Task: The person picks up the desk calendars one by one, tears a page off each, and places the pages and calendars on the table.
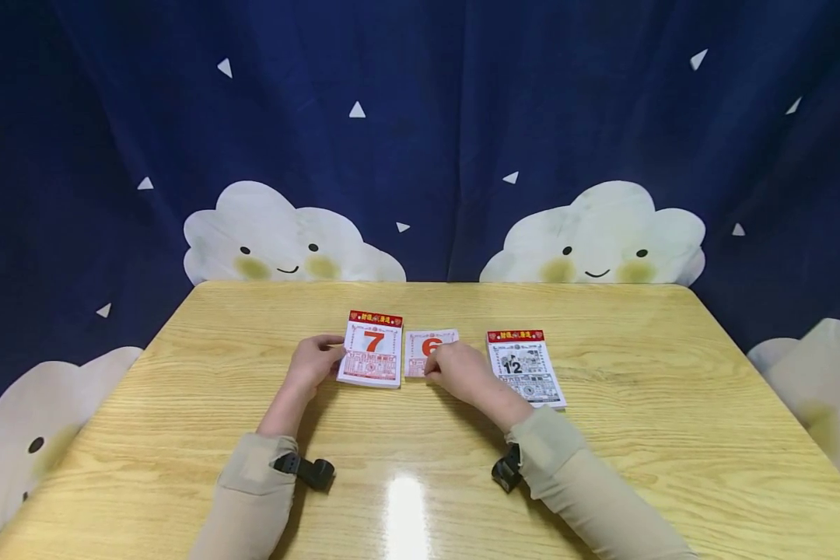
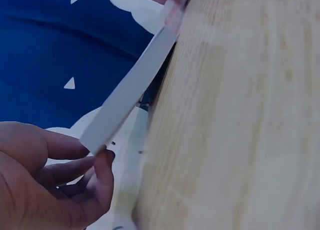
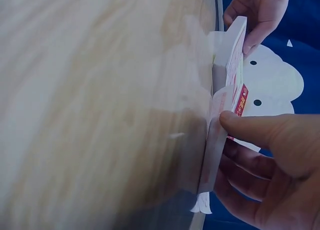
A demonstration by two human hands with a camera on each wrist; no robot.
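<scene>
My left hand [image 1: 313, 362] pinches the left edge of a tear-off calendar pad [image 1: 371, 364] with a red header and a big red 7. In the left wrist view the pad's thick white side [image 2: 127, 92] slants, its held edge raised off the table. Just right of it is a loose calendar page [image 1: 418, 358] with a red 6. My right hand [image 1: 458, 372] pinches this page and covers its lower right part. In the right wrist view the page [image 3: 215, 140] bends slightly between thumb and fingers, close beside the pad.
A second calendar pad [image 1: 535, 389] with a red header and a black 12 lies right of the right hand. The wooden table [image 1: 637, 435] ends at the back against a dark blue curtain [image 1: 427, 140] with clouds. Each wrist wears a black strap device.
</scene>
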